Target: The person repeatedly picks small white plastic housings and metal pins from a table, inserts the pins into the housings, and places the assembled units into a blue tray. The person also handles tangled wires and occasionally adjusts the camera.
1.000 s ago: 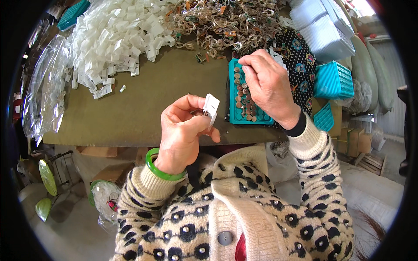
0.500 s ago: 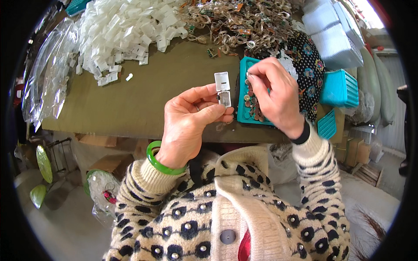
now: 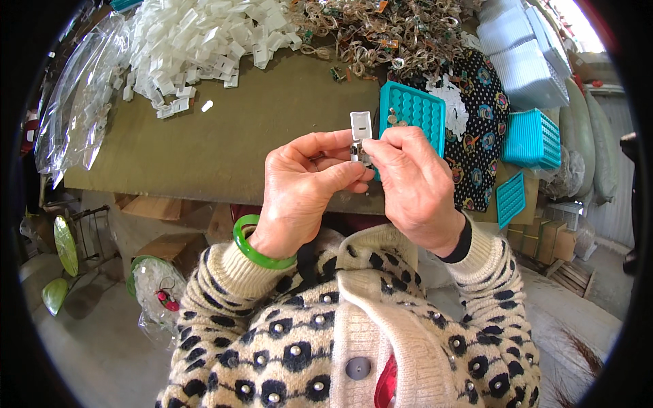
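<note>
My left hand (image 3: pixel 299 180) grips a small white plastic case (image 3: pixel 360 126) between thumb and fingers, its lid flipped up and standing away from me. The fingertips of my right hand (image 3: pixel 423 190) are pinched together at the lower half of the case, over its open compartment. Whatever they hold is hidden. Just beyond my right hand is a teal tray (image 3: pixel 435 112) with rows of round pockets. Several small round metal button cells (image 3: pixel 393 120) lie in its left part, partly covered by my hand.
White plastic cases (image 3: pixel 204 47) are heaped at the back left, beside clear plastic wrap (image 3: pixel 85 95). Coiled wires with small circuit boards (image 3: pixel 388 30) pile up at the back. Stacked white trays (image 3: pixel 524 58), stacked teal trays (image 3: pixel 532 136) and a dark patterned cloth (image 3: pixel 479 115) occupy the right.
My right hand has moved left and toward me, from the teal tray to the case. My left hand still holds the case, shifted slightly right.
</note>
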Demonstrator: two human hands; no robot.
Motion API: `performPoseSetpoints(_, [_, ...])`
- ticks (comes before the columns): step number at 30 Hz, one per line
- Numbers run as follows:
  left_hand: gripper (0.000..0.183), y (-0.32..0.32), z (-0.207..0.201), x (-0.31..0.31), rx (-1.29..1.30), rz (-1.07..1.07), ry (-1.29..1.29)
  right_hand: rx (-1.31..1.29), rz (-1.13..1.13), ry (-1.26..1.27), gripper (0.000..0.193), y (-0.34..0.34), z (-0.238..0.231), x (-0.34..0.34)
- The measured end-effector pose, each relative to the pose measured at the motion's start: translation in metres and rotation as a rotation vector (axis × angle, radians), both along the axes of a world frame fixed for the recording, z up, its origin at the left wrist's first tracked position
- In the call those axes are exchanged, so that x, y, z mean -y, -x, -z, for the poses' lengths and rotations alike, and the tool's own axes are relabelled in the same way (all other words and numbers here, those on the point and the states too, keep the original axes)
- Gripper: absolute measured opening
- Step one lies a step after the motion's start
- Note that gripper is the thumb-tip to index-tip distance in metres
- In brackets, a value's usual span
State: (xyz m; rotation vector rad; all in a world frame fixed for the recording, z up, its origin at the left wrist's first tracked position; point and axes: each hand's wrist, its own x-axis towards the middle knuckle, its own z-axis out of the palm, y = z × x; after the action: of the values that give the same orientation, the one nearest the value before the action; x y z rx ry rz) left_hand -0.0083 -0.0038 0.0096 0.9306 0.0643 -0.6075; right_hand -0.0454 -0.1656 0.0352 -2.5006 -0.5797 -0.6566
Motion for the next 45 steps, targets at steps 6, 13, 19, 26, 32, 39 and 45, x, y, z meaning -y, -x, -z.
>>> performPoseSetpoints(6, [0.031,0.004,-0.003,0.0,-0.003,0.025,-0.013,-0.015,0.048,-0.115,0.023,0.001,-0.001,0.002])
performPoseSetpoints(13, [0.026,0.005,0.0,-0.002,-0.007,0.053,-0.014,-0.107,-0.019,-0.185,0.016,0.005,0.0,0.002])
performPoseSetpoints(19, [0.015,0.001,0.002,-0.004,-0.085,0.093,0.014,-0.107,0.111,-0.171,0.015,-0.016,0.0,0.032])
performPoseSetpoints(26, [0.013,-0.007,0.008,-0.004,-0.118,0.088,0.138,-0.053,-0.017,0.212,0.03,-0.043,0.015,0.059])
performPoseSetpoints(32, [0.027,-0.012,0.012,-0.003,-0.135,0.123,0.229,-0.051,-0.069,0.19,0.025,-0.048,0.009,0.064])
performPoseSetpoints(39, [0.027,-0.012,0.018,0.0,-0.136,0.131,0.293,-0.072,-0.033,-0.161,0.016,-0.022,-0.004,0.033])
performPoseSetpoints(45, [0.026,-0.006,0.021,0.0,-0.127,0.093,0.348,0.025,0.025,-0.191,0.02,-0.009,0.002,0.01])
